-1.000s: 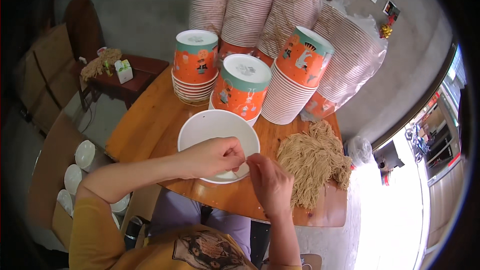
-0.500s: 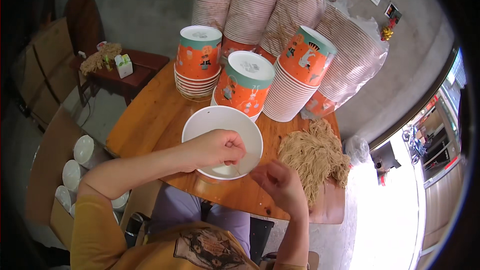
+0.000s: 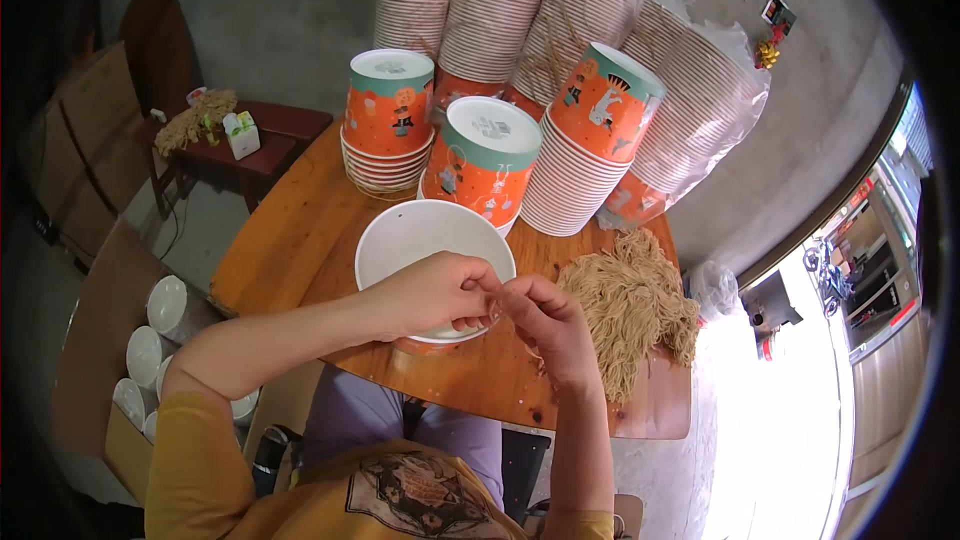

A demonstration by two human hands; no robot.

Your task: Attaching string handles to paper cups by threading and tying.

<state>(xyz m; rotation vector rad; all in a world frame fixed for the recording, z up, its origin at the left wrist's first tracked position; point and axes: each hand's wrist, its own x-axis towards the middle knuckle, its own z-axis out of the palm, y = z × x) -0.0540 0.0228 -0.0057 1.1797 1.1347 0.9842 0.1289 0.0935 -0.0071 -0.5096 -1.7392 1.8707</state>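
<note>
A paper bucket [image 3: 415, 240], white inside and with a small hole near its far rim, stands mouth up before me. My left hand [image 3: 445, 292] is over its near rim, the thumb and fingers pinched together. Just to the right, my right hand [image 3: 550, 325] is also pinched, its fingertips meeting the left ones by the bucket's right rim. Whatever is between the fingertips is too small to make out. A heap of tan string-like strands [image 3: 630, 310] lies on the table right of my right hand.
Upside-down orange and green bucket stacks [image 3: 480, 175] stand behind on the wooden table [image 3: 285, 230]. Tall plastic-wrapped stacks [image 3: 490, 15] rise at the back. A cardboard box [image 3: 85, 340] of white-lined buckets sits at left, below a dark red bench [image 3: 285, 125].
My right hand has moved left and up to meet the left hand's fingertips. My left hand has shifted slightly. The whole view has moved a little.
</note>
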